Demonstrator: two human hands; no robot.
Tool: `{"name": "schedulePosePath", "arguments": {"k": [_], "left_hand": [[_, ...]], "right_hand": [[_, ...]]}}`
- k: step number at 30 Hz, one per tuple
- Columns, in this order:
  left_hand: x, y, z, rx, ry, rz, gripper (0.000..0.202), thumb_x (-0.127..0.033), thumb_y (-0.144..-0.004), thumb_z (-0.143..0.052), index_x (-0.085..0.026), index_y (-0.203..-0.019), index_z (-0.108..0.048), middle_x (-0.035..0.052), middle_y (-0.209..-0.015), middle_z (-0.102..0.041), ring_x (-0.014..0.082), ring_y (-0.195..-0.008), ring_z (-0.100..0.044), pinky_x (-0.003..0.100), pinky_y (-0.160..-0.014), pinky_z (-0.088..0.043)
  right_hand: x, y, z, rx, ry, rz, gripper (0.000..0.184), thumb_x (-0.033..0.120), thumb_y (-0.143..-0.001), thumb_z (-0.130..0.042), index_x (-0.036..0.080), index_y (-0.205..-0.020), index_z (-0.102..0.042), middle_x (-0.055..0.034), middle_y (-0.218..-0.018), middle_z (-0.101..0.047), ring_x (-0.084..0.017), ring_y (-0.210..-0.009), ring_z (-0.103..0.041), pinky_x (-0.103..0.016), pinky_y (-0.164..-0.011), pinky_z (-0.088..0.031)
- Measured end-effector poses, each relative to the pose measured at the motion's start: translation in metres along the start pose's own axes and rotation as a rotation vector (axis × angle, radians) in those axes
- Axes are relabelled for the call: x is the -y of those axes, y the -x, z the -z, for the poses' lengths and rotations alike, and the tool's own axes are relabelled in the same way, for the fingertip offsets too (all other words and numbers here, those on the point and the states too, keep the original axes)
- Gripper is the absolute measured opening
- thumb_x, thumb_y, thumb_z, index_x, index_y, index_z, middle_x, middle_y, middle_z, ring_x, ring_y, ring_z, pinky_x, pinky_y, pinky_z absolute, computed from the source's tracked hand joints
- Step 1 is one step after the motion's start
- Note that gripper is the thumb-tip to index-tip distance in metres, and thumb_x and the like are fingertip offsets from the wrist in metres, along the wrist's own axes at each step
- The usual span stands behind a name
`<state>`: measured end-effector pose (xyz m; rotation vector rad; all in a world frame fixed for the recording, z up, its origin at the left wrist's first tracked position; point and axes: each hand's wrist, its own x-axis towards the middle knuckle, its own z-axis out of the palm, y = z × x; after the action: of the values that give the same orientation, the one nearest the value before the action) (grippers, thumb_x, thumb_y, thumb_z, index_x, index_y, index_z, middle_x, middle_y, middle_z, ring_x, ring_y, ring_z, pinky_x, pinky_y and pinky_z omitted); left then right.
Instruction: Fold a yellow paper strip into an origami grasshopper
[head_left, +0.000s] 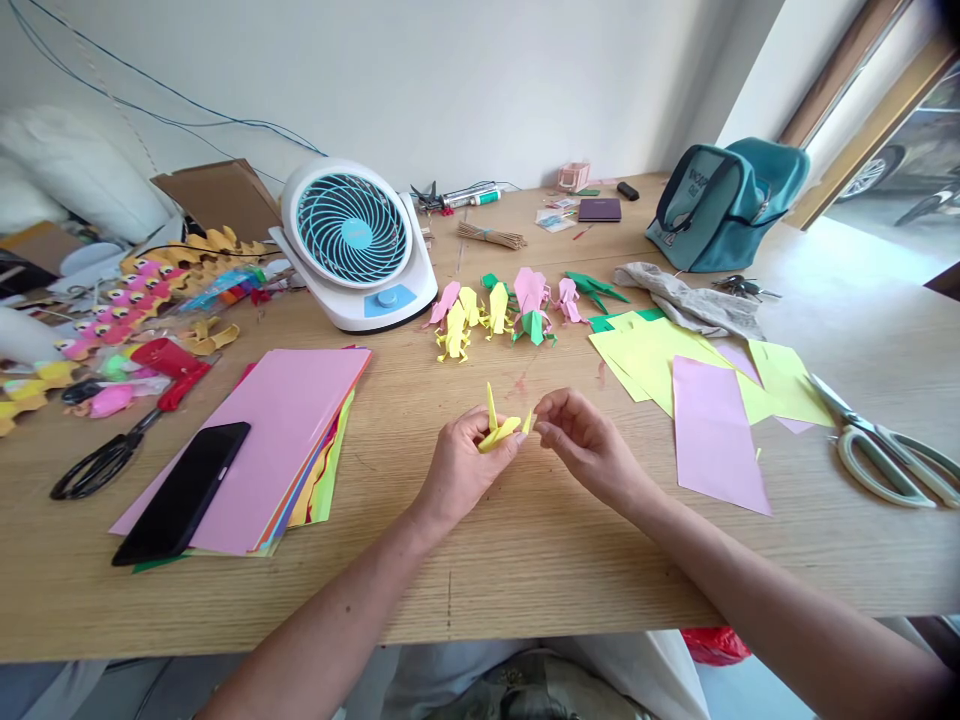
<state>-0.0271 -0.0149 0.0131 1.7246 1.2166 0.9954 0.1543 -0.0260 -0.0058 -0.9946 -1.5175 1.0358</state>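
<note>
My left hand [466,462] holds a small yellow origami figure [501,432] between thumb and fingers, above the table's front half. One thin point of the folded paper sticks straight up, and another points toward the right. At that right-hand point, my right hand [589,445] has its thumb and forefinger closed in a pinch at the paper's tip. Finished-looking origami frogs in yellow [454,335], pink [531,290] and green [534,327] sit in a cluster beyond my hands.
Left lie a stack of coloured paper [300,420], a black phone [184,490] and black-handled scissors [112,455]. A white fan [352,235] stands behind. Right are yellow sheets [645,350], a pink sheet [716,430], beige-handled scissors [885,450], a grey cloth [686,298] and a teal bag [727,205].
</note>
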Motion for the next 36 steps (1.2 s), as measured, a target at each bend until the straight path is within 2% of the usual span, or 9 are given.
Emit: {"name": "schedulePosePath", "arguments": {"k": [3, 5, 7, 9, 12, 18, 25, 31, 36], "left_hand": [[-0.003, 0.0, 0.001, 0.033, 0.073, 0.069, 0.024, -0.035, -0.081, -0.066, -0.015, -0.069, -0.062, -0.0043, -0.064, -0.046, 0.0084, -0.06, -0.04, 0.021, -0.056, -0.031], [-0.003, -0.001, 0.002, 0.076, 0.13, 0.113, 0.027, -0.038, -0.08, -0.068, -0.015, -0.068, -0.061, -0.0048, -0.063, -0.045, 0.0082, -0.06, -0.038, 0.02, -0.056, -0.03], [-0.003, -0.001, 0.002, 0.116, 0.176, 0.141, 0.028, -0.041, -0.078, -0.069, -0.015, -0.071, -0.063, -0.0049, -0.062, -0.046, 0.0084, -0.06, -0.04, 0.021, -0.057, -0.031], [-0.003, -0.001, 0.002, 0.145, 0.203, 0.157, 0.027, -0.041, -0.077, -0.07, -0.015, -0.073, -0.065, -0.0047, -0.063, -0.048, 0.0088, -0.061, -0.041, 0.021, -0.058, -0.032], [-0.004, -0.002, 0.002, 0.19, 0.22, 0.167, 0.025, -0.041, -0.078, -0.068, -0.016, -0.074, -0.066, -0.0038, -0.065, -0.05, 0.0097, -0.063, -0.043, 0.021, -0.06, -0.033], [-0.006, -0.002, 0.004, 0.227, 0.178, 0.135, 0.028, -0.041, -0.079, -0.068, -0.015, -0.071, -0.063, -0.0041, -0.064, -0.045, 0.0098, -0.064, -0.04, 0.022, -0.06, -0.031], [-0.004, -0.002, 0.004, 0.233, 0.18, 0.121, 0.027, -0.042, -0.081, -0.067, -0.016, -0.076, -0.066, -0.0034, -0.066, -0.05, 0.0106, -0.065, -0.043, 0.023, -0.062, -0.034], [-0.005, -0.002, 0.005, 0.244, 0.177, 0.098, 0.026, -0.041, -0.081, -0.067, -0.016, -0.076, -0.068, -0.0025, -0.067, -0.054, 0.0113, -0.065, -0.046, 0.023, -0.064, -0.037], [-0.006, -0.002, 0.005, 0.222, 0.142, 0.053, 0.023, -0.037, -0.082, -0.066, -0.015, -0.077, -0.068, -0.0028, -0.069, -0.054, 0.011, -0.067, -0.046, 0.022, -0.064, -0.036]], "right_hand": [[0.005, 0.0, 0.007, -0.091, 0.259, 0.286, 0.012, 0.021, -0.096, -0.052, 0.023, -0.108, -0.056, -0.006, -0.097, -0.059, -0.018, -0.087, -0.058, -0.034, -0.078, -0.051], [0.009, 0.0, 0.011, -0.039, 0.442, 0.473, 0.021, 0.013, -0.096, -0.049, 0.024, -0.111, -0.059, -0.0087, -0.105, -0.059, -0.02, -0.097, -0.06, -0.036, -0.083, -0.052], [0.01, -0.001, 0.013, 0.03, 0.568, 0.581, 0.029, 0.008, -0.095, -0.048, 0.025, -0.115, -0.06, -0.0102, -0.112, -0.058, -0.02, -0.102, -0.06, -0.036, -0.084, -0.053], [0.009, -0.002, 0.014, 0.064, 0.634, 0.628, 0.031, 0.007, -0.094, -0.048, 0.025, -0.117, -0.06, -0.0107, -0.114, -0.057, -0.019, -0.101, -0.061, -0.035, -0.084, -0.053], [0.005, -0.002, 0.016, 0.073, 0.666, 0.665, 0.027, 0.008, -0.094, -0.052, 0.023, -0.115, -0.059, -0.0106, -0.11, -0.059, -0.018, -0.095, -0.062, -0.033, -0.081, -0.053], [0.004, -0.004, 0.02, 0.082, 0.675, 0.711, 0.024, 0.009, -0.095, -0.052, 0.022, -0.113, -0.061, -0.0098, -0.102, -0.063, -0.018, -0.092, -0.063, -0.032, -0.079, -0.053], [0.007, -0.004, 0.02, 0.067, 0.68, 0.711, 0.023, 0.011, -0.096, -0.051, 0.023, -0.112, -0.063, -0.0098, -0.099, -0.063, -0.018, -0.088, -0.064, -0.031, -0.076, -0.054], [0.008, -0.004, 0.021, 0.057, 0.645, 0.687, 0.02, 0.013, -0.095, -0.053, 0.024, -0.107, -0.066, -0.0096, -0.102, -0.065, -0.019, -0.092, -0.065, -0.034, -0.08, -0.054], [0.009, -0.005, 0.019, 0.082, 0.646, 0.642, 0.016, 0.013, -0.095, -0.053, 0.022, -0.104, -0.064, -0.0085, -0.092, -0.064, -0.018, -0.082, -0.062, -0.032, -0.072, -0.051]]}}
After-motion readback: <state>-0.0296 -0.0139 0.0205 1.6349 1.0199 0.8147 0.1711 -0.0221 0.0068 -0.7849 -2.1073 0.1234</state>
